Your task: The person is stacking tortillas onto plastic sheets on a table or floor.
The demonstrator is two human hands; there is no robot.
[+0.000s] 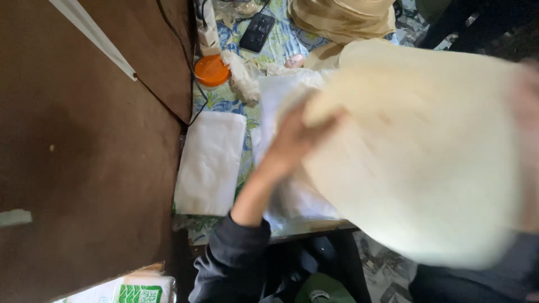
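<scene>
At three o'clock of my left hand point(297, 137), clamped on its edge, the pale flatbread point(415, 151) spreads toward my blurred right hand point(528, 140), grip unclear.

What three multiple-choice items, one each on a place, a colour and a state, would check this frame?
1. Where does the round lid lie?
A. on the patterned cloth near the wall
B. on the pale sheet
C. in the left hand

2. What colour is that lid?
A. blue
B. orange
C. black

3. What is the left hand doing?
A. resting flat on the folded white stack
B. gripping the edge of the pale sheet
C. holding the black remote

Answers:
1 A: the lid sits on the cloth by the brown wall.
2 B: it is plainly orange.
3 B: the fingers close on the sheet's left edge; the blurred right hand is at its other side.
</scene>
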